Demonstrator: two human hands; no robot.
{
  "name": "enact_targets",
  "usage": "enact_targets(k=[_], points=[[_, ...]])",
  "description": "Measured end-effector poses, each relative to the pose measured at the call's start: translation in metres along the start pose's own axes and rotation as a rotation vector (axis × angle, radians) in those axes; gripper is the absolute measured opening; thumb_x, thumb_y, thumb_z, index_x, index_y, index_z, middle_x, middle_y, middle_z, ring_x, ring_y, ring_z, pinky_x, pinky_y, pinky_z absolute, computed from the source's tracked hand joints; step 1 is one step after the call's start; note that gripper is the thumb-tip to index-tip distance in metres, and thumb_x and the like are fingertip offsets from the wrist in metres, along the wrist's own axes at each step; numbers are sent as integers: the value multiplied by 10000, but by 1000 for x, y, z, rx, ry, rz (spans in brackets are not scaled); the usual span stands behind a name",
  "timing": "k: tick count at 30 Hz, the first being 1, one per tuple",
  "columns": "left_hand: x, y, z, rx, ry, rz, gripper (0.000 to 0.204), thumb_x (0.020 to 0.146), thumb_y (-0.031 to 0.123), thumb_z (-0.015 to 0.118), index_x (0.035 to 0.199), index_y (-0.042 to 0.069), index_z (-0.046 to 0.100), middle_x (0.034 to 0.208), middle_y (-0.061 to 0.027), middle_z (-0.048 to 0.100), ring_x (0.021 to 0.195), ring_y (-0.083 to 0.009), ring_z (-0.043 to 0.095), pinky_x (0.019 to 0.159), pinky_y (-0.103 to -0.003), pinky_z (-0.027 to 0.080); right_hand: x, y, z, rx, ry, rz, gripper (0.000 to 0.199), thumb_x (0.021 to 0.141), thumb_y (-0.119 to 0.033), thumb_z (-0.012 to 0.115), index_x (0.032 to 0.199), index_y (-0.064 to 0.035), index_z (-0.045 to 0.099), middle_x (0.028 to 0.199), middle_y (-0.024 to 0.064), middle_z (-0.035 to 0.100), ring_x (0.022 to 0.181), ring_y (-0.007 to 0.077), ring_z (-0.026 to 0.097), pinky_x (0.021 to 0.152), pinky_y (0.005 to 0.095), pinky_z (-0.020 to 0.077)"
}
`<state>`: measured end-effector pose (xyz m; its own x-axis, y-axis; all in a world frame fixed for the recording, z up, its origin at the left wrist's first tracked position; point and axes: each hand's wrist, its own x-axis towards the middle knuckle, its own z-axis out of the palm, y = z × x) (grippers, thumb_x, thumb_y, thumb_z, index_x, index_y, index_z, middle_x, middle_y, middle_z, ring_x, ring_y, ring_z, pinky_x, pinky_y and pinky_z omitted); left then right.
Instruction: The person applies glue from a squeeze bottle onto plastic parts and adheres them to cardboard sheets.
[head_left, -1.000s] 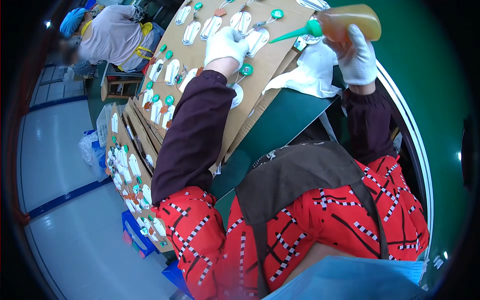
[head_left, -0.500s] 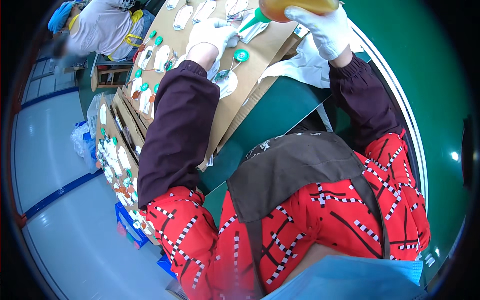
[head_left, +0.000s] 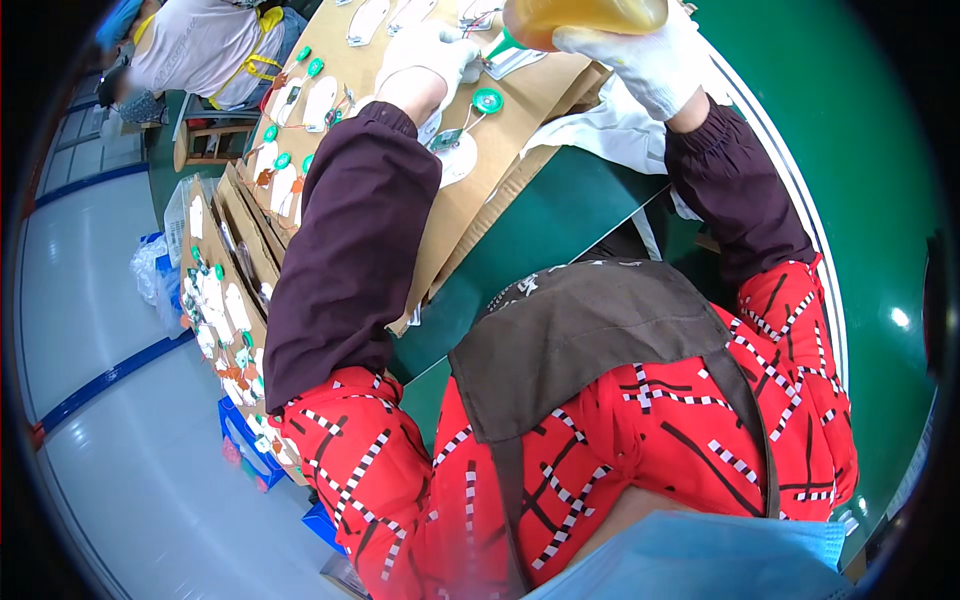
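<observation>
A shiny green floor [head_left: 850, 150] spreads out at two o'clock, and a green table [head_left: 570, 195] sits in the middle. Big brown cardboard [head_left: 480, 195] lies on the table toward twelve o'clock, with white flat pieces and wires on it. I see a worker wearing dark purple sleeves [head_left: 365, 220].

At one o'clock the right hand [head_left: 650, 70], in a white glove, has its fingers clamped on a squeeze bottle [head_left: 590, 15] of yellow-brown stuff. The bottle is between twelve and one, tipped over, partly past the top edge of the view. Its green nozzle [head_left: 505, 45] points down toward seven o'clock, over a white piece [head_left: 517, 62]. I cannot tell if the tip touches it.

The left hand [head_left: 425, 60], gloved too, is just before twelve o'clock, beside the nozzle. Its fingers are bent, but I cannot tell if they pinch anything. A round green disc [head_left: 488, 101] is near it, toward five o'clock. A white cloth [head_left: 595, 135] lies below the right hand.

Another person [head_left: 205, 50] is between ten and eleven. At nine o'clock a second board [head_left: 187, 268] holds more white pieces.
</observation>
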<state>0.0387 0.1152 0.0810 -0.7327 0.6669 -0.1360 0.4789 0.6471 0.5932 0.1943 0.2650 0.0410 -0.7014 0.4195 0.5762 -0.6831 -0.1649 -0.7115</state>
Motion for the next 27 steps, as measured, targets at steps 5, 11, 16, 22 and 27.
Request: enact_targets(k=[5,11,16,22,27], points=[[2,-3,-3,26,11,9,186,862,99,626,941,-69,629,874,-146,698,784,-188,696,721,-260,556,-5,-6,0,-5,25,-53,831,642,-142,879,1329,-36,424,1192,80,576,1080,188,567,935,350,472],[7,-13,1,117,25,39,191,865,119,628,953,-50,636,872,-128,704,779,-172,696,708,-259,545,-3,-6,-2,-159,106,-85,782,622,-154,889,1273,-29,474,1115,70,608,1006,173,593,876,314,488],[4,-11,0,169,37,72,209,872,140,621,969,-44,640,879,-122,706,784,-169,697,713,-258,536,12,-12,-3,-220,90,-66,636,645,-124,862,1187,-11,549,1034,56,640,924,144,607,818,290,500],[9,-24,-5,-133,-19,25,212,892,144,591,974,-40,654,891,-115,712,799,-163,698,732,-251,533,16,-3,6,-210,60,-57,596,661,-94,845,1173,2,554,1057,83,643,946,164,619,832,315,514],[11,-25,-6,-89,-18,23,230,897,161,584,989,-36,660,853,-95,718,795,-162,694,740,-260,529,14,-2,7,-244,-2,-85,570,689,-94,824,1177,2,547,1077,91,637,964,176,620,843,327,513]])
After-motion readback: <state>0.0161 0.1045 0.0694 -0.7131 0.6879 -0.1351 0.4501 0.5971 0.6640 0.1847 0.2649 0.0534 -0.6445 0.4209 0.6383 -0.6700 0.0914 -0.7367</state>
